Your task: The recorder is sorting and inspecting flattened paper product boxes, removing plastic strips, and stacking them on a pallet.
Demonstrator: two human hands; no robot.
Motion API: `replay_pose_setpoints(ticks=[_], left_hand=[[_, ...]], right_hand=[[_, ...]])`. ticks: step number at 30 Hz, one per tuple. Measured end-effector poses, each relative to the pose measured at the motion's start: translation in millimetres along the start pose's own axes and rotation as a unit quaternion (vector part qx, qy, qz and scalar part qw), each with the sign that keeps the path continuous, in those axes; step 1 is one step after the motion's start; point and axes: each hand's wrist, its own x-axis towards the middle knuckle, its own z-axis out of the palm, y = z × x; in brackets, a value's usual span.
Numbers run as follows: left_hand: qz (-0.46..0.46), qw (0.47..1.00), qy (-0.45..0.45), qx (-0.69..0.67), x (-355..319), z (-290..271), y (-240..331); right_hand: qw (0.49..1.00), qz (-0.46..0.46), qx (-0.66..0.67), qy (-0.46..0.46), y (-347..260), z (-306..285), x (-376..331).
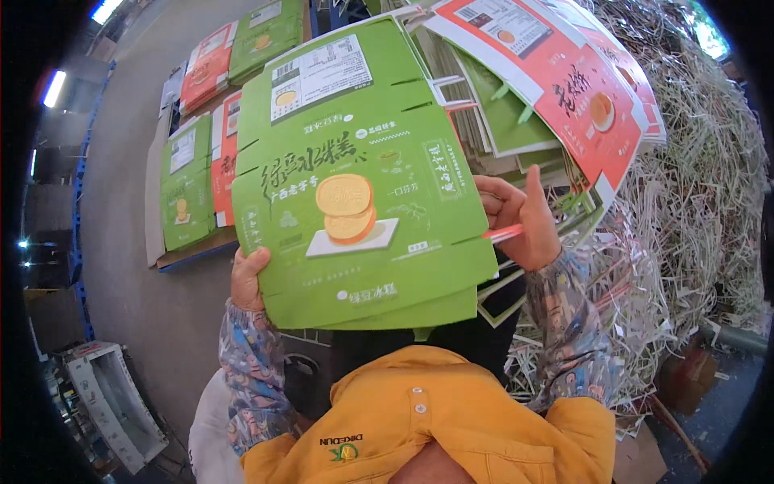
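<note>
A flat green printed carton sheet (306,278), with a picture of round yellow cakes on it, lies tilted in front of me. Another green sheet (451,306) shows under its lower edge. My left hand (248,281) grips the left edge, thumb on top and the other fingers hidden beneath. Beside the right edge is my right hand (528,222), with one digit pointing up and the others bent toward the sheet. A thin pink strip (505,233) lies against its palm; whether it is gripped does not show.
A stack of red carton sheets (556,73) leans at the far right, green ones underneath. Heaped paper strips (701,161) fill the right side. More green sheets (187,189) and red sheets (208,71) lie in piles at the left. A grey-white box-like piece (113,395) stands lower left.
</note>
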Motion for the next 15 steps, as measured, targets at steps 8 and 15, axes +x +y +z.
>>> replay_pose_setpoints(ticks=[8, 15], left_hand=[[-0.03, 0.999, -0.022, 0.04, -2, -10, -37], [-0.112, 0.99, -0.041, -0.078, -1, 3, -47]], right_hand=[[0.953, -0.099, -0.191, 0.214, 36, -14, -31], [0.895, -0.236, -0.269, 0.268, 63, -18, -26]])
